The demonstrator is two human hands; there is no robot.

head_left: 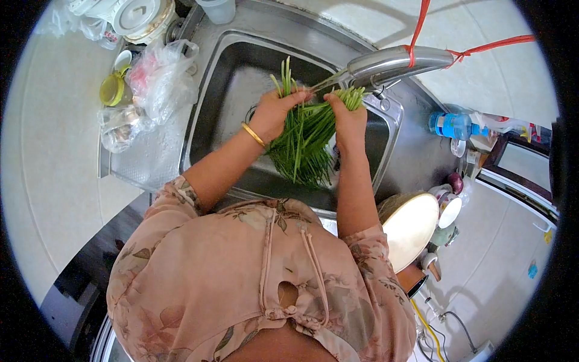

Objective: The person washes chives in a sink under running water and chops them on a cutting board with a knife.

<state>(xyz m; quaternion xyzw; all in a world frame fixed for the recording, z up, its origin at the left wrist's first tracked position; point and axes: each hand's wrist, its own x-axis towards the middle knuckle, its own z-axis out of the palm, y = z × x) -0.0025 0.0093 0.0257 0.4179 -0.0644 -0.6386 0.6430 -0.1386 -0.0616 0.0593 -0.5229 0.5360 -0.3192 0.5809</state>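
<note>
Over the sink, both hands grip a bunch of long, thin green chives [301, 145]. My left hand [274, 114], with a gold bangle on the wrist, is closed round a few stalks whose pale ends poke up past the fingers. On the other side, my right hand [350, 120] is closed on the thicker part of the bunch, cut ends showing above the thumb. The green tips hang down into the basin. A steel faucet [392, 65] points at the chives from the upper right, and a stream of water runs from it between the hands.
The steel sink [188, 136] surrounds the work. To its left lie clear plastic bags [166, 78] and a yellow-green jug [113, 89]. Red cord [420, 27] is tied round the faucet. At right are a blue bottle [455, 125] and a round board [413, 229].
</note>
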